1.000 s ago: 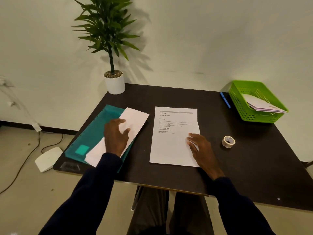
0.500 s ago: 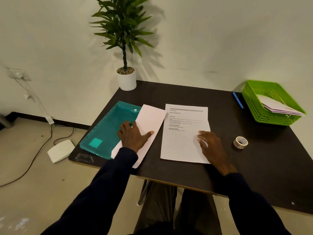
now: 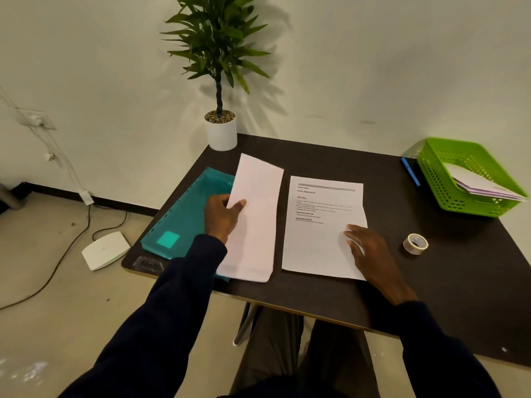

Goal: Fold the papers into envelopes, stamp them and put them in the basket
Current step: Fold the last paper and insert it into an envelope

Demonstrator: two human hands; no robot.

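My left hand [image 3: 221, 217] pinches the left edge of a long white envelope [image 3: 255, 222], thumb on top, and the envelope is raised off the teal folder [image 3: 186, 216]. A printed sheet of paper [image 3: 321, 239] lies flat in the middle of the dark table [image 3: 330, 156]. My right hand [image 3: 366, 249] rests flat on the sheet's lower right part, fingers spread. A green basket [image 3: 436, 179] at the far right holds folded envelopes [image 3: 482, 183]. A roll of clear tape [image 3: 415, 244] sits right of the sheet.
A potted plant [image 3: 221, 130] stands at the table's back left corner. A blue pen [image 3: 411, 175] lies beside the basket. A white device [image 3: 105, 249] and cables lie on the floor at the left. The table's near edge runs just above my knees.
My left hand has taken hold of the envelope and lifted it off the teal folder, swinging it toward the printed sheet. My right hand stays on the sheet. The view has shifted left.
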